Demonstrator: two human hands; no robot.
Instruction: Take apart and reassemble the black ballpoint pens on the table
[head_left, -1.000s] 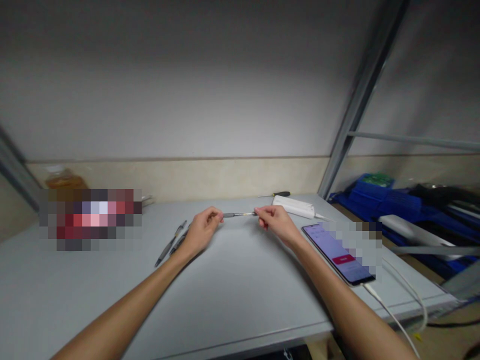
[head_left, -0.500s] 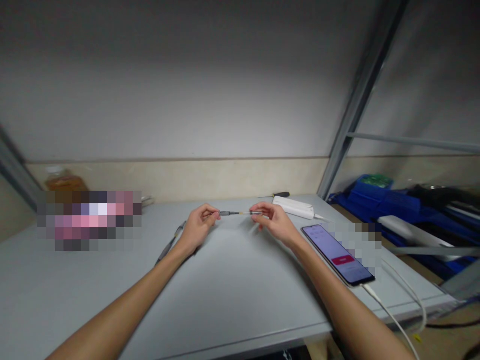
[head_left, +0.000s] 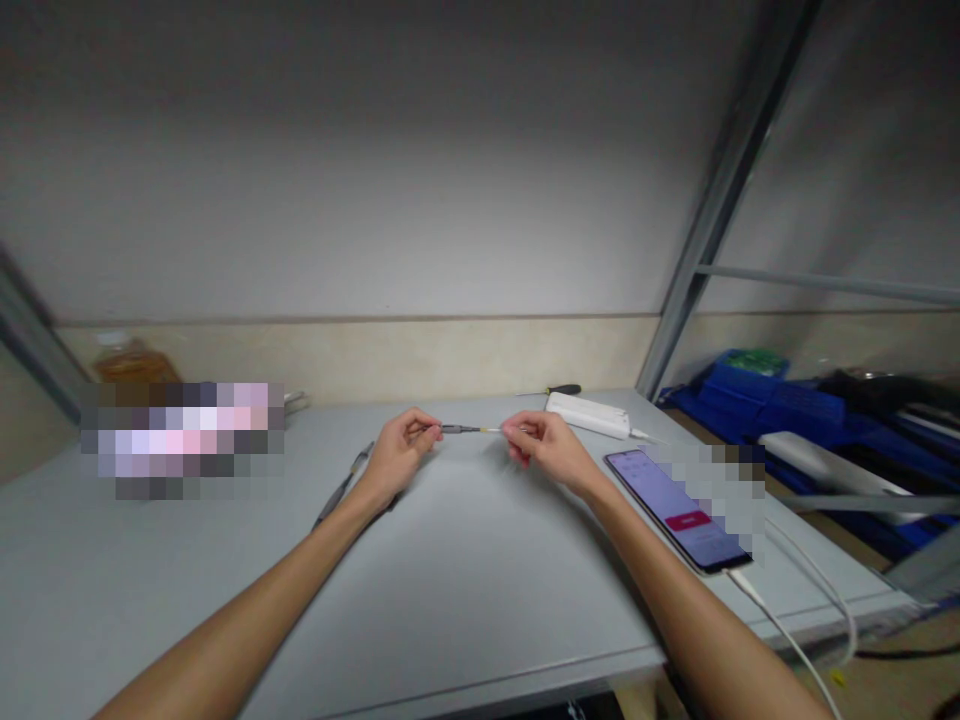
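A thin grey cable-like piece (head_left: pixel 459 429), with a yellow band and a slim pale end, is stretched level between my two hands just above the table. My left hand (head_left: pixel 405 448) is closed, pinching its grey part between thumb and fingertips. My right hand (head_left: pixel 546 445) is closed too, thumb and fingers pinching the pale end, whose tip they mostly cover. Behind my left forearm lies a grey strap-like length (head_left: pixel 343 487) on the table; whether it joins the held piece is hidden by my wrist.
On the grey table (head_left: pixel 450 600), a phone (head_left: pixel 667 505) with a white cable (head_left: pixel 776 625) lies right, beside a white power-bank-like block (head_left: pixel 589 415) and a screwdriver (head_left: pixel 562 389). A bottle (head_left: pixel 139 362) and a blurred-out item stand left. Blue bins (head_left: pixel 750 385) lie beyond the metal post (head_left: pixel 694 245).
My right hand's fingers have drawn in around the pale end, covering more of it. My left hand stays almost still.
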